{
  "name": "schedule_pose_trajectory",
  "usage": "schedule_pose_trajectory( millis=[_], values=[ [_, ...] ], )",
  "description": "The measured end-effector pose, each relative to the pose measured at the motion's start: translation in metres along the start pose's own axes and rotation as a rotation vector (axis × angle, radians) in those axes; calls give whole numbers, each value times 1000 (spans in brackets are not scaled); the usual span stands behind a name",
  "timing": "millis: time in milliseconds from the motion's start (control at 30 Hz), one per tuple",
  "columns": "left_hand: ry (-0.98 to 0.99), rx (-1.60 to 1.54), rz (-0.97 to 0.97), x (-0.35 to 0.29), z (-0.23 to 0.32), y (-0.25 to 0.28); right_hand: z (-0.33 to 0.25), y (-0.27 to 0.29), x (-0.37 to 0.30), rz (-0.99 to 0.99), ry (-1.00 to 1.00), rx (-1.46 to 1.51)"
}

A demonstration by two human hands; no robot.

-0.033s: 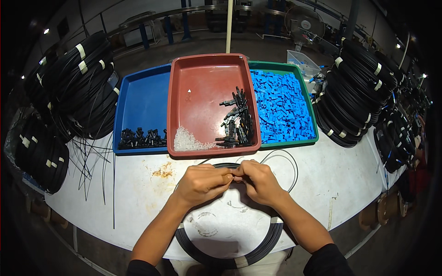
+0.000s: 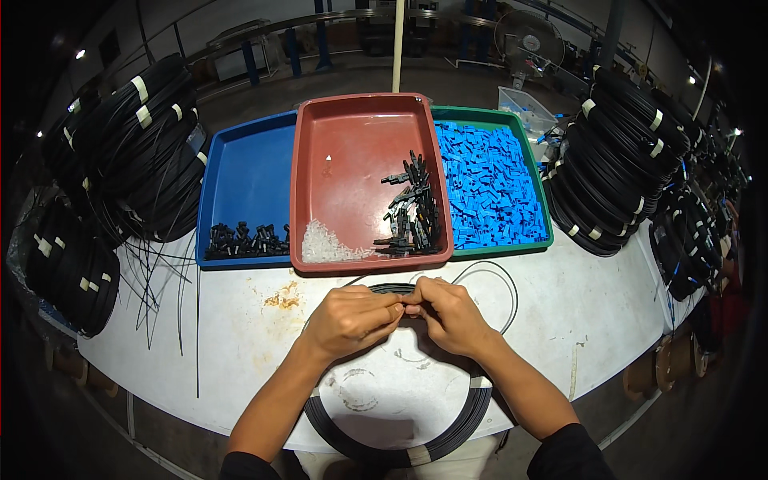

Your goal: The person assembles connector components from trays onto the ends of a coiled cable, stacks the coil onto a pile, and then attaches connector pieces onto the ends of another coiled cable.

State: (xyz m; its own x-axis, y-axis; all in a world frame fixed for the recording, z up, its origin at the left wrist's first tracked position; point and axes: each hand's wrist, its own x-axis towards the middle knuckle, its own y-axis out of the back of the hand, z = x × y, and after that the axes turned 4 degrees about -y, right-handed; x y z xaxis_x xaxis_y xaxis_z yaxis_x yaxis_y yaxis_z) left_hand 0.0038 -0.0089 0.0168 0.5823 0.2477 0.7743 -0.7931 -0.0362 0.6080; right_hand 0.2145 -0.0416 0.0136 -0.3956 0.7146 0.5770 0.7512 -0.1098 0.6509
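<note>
A coil of thin black cable (image 2: pixel 346 441), bound with pale tape, lies on the white-topped table in front of me. Over its far side my left hand (image 2: pixel 358 318) and my right hand (image 2: pixel 450 317) meet, fingertips touching. Both are closed in a pinch, and the fingers hide whatever small thing is between them. From beside the right hand a loose loop of cable (image 2: pixel 516 301) curves out to the right.
Behind the hands, a red tray (image 2: pixel 344 160) holds clear small sleeves and black connector parts. It overlaps a blue tray (image 2: pixel 248 176) with black pieces and a green tray (image 2: pixel 543 210) of blue connectors. Stacked cable coils stand left (image 2: pixel 152 152) and right (image 2: pixel 620 164).
</note>
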Motion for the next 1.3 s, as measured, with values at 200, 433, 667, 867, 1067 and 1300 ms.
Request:
schedule_pose_trajectory(
  millis=[200, 433, 667, 867, 1067, 1300],
  values=[
    [647, -477, 98, 5, 13, 2, -2, 3, 4, 92, 174, -10],
    [72, -70, 44, 5, 6, 1, -5, 0, 0, -34, -214, 244],
    [750, -500, 110, 7, 15, 1, -3, 6, 5, 87, 204, -111],
    [-51, 99, -15, 2, 5, 1, -9, 1, -1, -158, -477, 357],
    [671, -447, 113, 5, 12, 0, -4, 4, 3, 41, 149, -123],
    [-127, 179, -71, 1, 6, 2, -8, 3, 0, -193, -494, 373]
  ],
)
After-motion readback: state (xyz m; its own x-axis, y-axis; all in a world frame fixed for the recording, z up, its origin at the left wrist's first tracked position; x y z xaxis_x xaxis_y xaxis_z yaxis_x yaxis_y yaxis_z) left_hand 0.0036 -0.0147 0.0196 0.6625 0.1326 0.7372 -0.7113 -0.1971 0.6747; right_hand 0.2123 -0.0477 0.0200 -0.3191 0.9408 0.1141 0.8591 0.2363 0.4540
